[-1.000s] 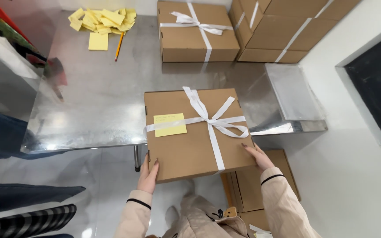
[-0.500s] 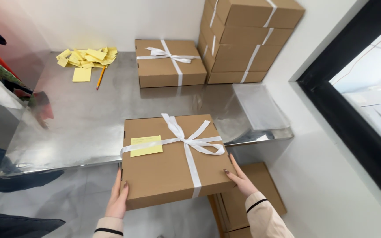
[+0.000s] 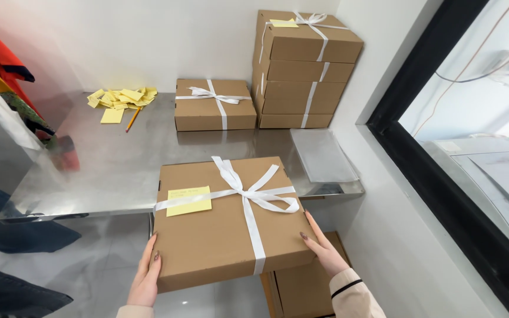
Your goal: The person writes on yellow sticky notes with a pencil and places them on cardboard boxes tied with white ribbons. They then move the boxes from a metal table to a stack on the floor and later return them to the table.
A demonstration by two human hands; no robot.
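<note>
Holding a flat cardboard box (image 3: 231,229) between them, both hands are pressing against its sides: the left hand (image 3: 146,281) is lying along the edge at 7 o'clock, the right hand (image 3: 323,248) is cupping the edge at 4 o'clock, fingers stretched flat. A white ribbon (image 3: 246,191) is crossing the lid in a bow, and a yellow note (image 3: 188,201) is sitting under it toward 9 o'clock. The box is hanging over the near edge of a steel table (image 3: 107,171), its far part above the tabletop. At 12 o'clock a second ribboned box (image 3: 214,105) is resting on the table, with a stack of boxes (image 3: 301,70) just beside it at 1 o'clock. Toward 11 o'clock loose yellow notes (image 3: 120,98) are lying with a pencil (image 3: 132,119). Below the table at 5 o'clock another box (image 3: 301,291) is showing.
</note>
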